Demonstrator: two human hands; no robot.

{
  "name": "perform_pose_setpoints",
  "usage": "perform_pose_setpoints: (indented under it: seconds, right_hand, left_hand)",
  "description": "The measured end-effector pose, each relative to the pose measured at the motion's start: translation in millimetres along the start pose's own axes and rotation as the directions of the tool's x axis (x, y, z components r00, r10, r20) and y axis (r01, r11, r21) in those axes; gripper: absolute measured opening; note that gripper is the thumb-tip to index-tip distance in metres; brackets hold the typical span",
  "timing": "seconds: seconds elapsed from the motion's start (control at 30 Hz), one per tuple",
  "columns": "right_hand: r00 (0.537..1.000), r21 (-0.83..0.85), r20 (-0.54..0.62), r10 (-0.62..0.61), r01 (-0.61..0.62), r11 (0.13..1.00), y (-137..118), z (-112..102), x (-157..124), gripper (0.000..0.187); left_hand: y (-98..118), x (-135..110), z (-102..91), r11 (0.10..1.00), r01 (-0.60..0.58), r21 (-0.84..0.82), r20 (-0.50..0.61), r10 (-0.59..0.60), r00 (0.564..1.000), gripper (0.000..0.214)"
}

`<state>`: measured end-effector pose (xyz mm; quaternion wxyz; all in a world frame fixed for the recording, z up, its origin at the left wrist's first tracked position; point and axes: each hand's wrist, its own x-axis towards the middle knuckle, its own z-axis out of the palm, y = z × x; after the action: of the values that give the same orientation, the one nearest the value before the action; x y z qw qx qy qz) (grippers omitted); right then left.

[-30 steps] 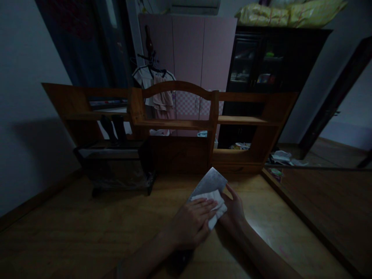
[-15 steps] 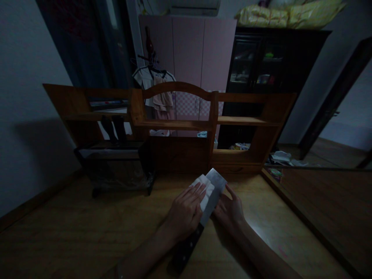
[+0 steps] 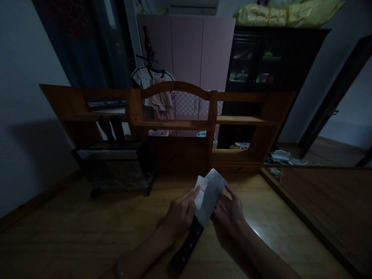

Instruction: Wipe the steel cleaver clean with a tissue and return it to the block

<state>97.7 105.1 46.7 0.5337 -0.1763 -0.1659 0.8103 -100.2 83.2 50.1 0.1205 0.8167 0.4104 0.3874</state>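
A cleaver (image 3: 210, 197) with a broad steel blade and a black riveted handle is tilted over the wooden tabletop, its handle toward me. My right hand (image 3: 230, 207) holds the blade from its right side, thumb near the upper right corner and the other fingers partly hidden behind it. In my left hand (image 3: 182, 211) is a folded white tissue (image 3: 200, 190), pinched at the blade's left edge. The fingers are curled with the index finger laid along the tissue. Nobody grips the handle.
A black knife block (image 3: 114, 166) with two dark handles sticking up stands at the left. Behind my hands runs a wooden shelf unit (image 3: 174, 124) along the back of the tabletop (image 3: 110, 228). A raised wooden edge (image 3: 302, 217) borders the right side.
My left hand has slid down and left with the tissue, baring more of the blade, and its fingers have curled in. My right hand and the cleaver have barely moved.
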Motion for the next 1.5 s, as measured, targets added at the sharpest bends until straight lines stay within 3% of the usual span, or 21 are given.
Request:
perform_pose_setpoints:
  seconds: [0.37,0.57,0.73,1.03,1.27,1.5]
  right_hand:
    - [1.000,0.022,-0.004,-0.006,0.006,1.000,-2.3,3.5,-0.4,0.037]
    - [1.000,0.020,0.020,0.001,-0.001,1.000,-1.6,-0.5,0.4,0.035]
    - [0.999,0.015,0.032,0.028,-0.028,0.999,-1.9,-0.7,2.4,0.037]
    - [0.999,0.031,0.041,0.015,-0.016,0.999,-2.3,3.6,1.0,0.036]
    - [0.997,0.025,0.067,0.036,-0.038,0.999,-3.5,3.0,2.0,0.038]
    - [0.997,0.011,0.064,0.035,-0.036,0.999,-4.3,6.7,0.0,0.037]
  left_hand:
    - [-2.1,-2.4,-0.7,0.988,0.088,-0.130,-0.076,-0.098,0.992,0.045]
    - [0.3,-3.8,-3.4,0.983,0.080,-0.165,-0.104,-0.098,0.990,0.046]
    - [-0.1,-1.5,-2.6,0.990,0.031,-0.140,-0.049,-0.038,0.998,0.045]
    - [4.6,4.0,-5.5,0.951,0.116,-0.286,0.027,-0.113,0.993,0.046]
    - [2.2,4.8,-3.0,0.909,0.149,-0.389,0.008,-0.159,0.987,0.049]
    - [-7.1,-1.8,0.2,0.932,0.150,-0.329,-0.027,-0.168,0.985,0.048]
